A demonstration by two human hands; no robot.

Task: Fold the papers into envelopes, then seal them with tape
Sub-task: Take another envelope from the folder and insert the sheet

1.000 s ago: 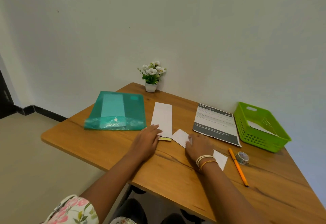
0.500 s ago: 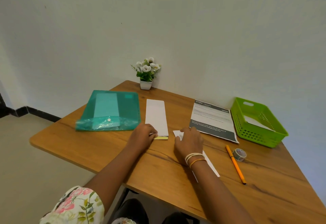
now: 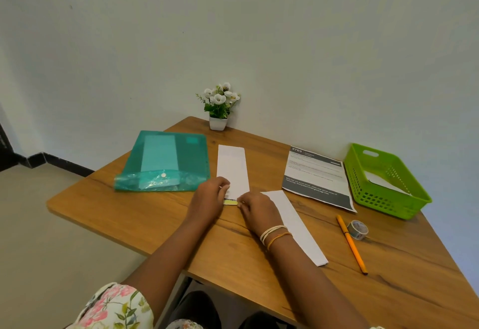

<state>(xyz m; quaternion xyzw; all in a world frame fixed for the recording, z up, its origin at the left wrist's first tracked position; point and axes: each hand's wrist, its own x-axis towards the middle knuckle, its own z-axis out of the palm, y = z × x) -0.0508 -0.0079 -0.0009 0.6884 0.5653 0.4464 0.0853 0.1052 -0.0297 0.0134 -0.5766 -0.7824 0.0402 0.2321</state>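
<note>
We see a long white folded paper [image 3: 232, 170] lying flat on the wooden counter [image 3: 145, 219], running away from the person, just right of a teal plastic folder [image 3: 168, 162]. Its near end shows a narrow yellow strip [image 3: 230, 201]. The left hand [image 3: 210, 199] rests at that near end, fingers curled against the paper's edge; the right hand [image 3: 256, 210] meets it from the other side, fingertips at the same corner. Whether either hand pinches the paper or only presses it, we cannot tell. A second folded white strip [image 3: 295, 225] lies slanted under the right wrist. Further right lie an orange pen [image 3: 351, 244] and, just beside it, a tape roll [image 3: 358, 229]. A printed sheet [image 3: 315, 175] sits next to a green basket [image 3: 388, 199] holding a white paper.
</note>
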